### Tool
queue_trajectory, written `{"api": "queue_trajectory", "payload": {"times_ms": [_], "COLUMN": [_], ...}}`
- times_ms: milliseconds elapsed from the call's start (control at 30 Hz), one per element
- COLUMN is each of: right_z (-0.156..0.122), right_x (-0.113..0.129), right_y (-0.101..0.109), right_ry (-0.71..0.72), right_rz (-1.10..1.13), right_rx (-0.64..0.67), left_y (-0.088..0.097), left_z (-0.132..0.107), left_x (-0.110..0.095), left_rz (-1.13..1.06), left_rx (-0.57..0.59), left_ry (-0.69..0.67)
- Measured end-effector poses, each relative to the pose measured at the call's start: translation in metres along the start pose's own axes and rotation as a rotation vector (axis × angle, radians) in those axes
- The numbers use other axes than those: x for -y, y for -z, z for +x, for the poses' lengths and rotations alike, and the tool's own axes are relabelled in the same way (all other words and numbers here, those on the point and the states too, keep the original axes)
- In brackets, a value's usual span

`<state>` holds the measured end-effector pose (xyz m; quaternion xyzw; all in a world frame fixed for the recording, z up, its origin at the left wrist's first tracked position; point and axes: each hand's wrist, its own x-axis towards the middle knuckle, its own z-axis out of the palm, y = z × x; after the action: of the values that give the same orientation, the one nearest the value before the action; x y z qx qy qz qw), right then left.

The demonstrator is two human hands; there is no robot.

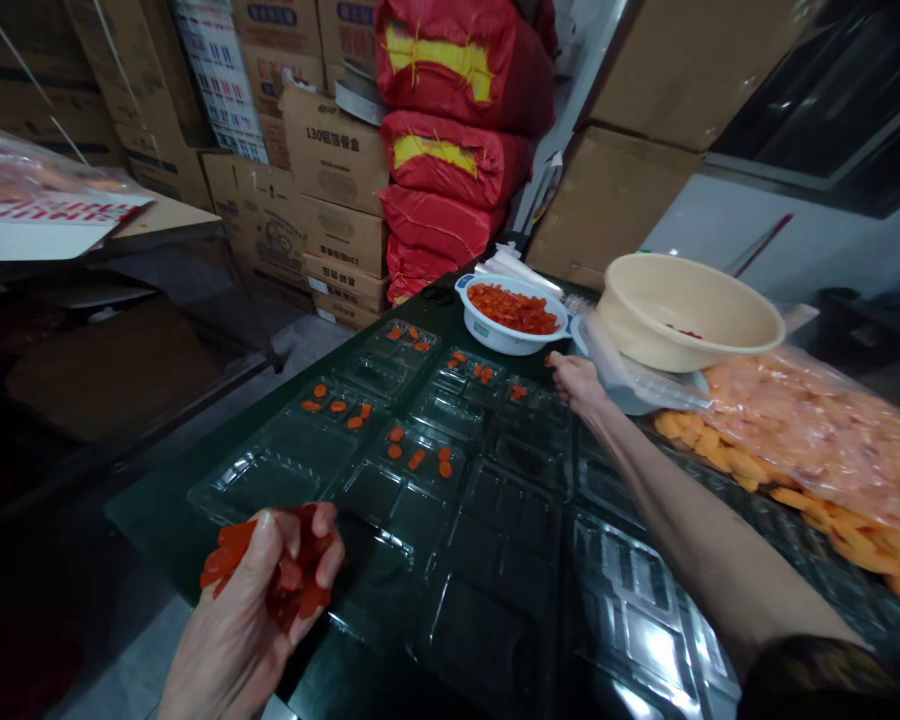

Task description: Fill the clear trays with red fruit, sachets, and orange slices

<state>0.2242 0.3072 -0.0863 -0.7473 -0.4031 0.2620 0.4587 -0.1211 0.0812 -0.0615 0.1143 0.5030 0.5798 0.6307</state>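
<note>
Cardboard cartons (337,165) and red sacks tied with yellow-patched tops (435,170) are stacked beyond the far end of the dark counter (146,520). Clear plastic compartment trays (450,530) cover most of the counter, running from its near left corner towards the far end. Along the right edge lies a large clear bag of orange pieces (810,430), and a beige plastic basin (682,310) sits tilted by the far right corner, just beside a white bowl (495,338) heaped with red-orange slices (514,308). A few slices lie flat and well apart in the far compartments (418,459), which keeps them from overlapping and off the ridges. The left hand (244,610) is curled around a bunch of the slices (300,570) above the near left corner of the trays. The right hand (576,385) reaches to the far tray's edge with its fingers turned down, but whether they pinch anything I cannot tell
</note>
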Motion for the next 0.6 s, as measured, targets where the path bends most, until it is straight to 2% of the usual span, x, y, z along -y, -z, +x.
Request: {"api": "queue_trajectory", "payload": {"times_ms": [100, 300, 467, 600], "right_z": [0.004, 0.006, -0.004, -0.015], "right_x": [-0.003, -0.017, -0.016, -0.016], "right_y": [0.002, -0.014, -0.01, -0.005], "right_ry": [-0.038, -0.03, 0.081, 0.154], "right_rz": [0.149, 0.338, 0.391, 0.346], "right_rx": [-0.026, -0.044, 0.001, 0.071], "left_y": [0.003, 0.002, -0.002, -0.005], "left_z": [0.001, 0.002, 0.001, 0.0], "left_x": [0.002, 0.002, 0.002, 0.002], "left_rz": [-0.013, 0.009, 0.036, 0.038], "left_rx": [0.012, -0.027, -0.013, 0.027], "left_ry": [0.017, 0.048, 0.044, 0.04]}}
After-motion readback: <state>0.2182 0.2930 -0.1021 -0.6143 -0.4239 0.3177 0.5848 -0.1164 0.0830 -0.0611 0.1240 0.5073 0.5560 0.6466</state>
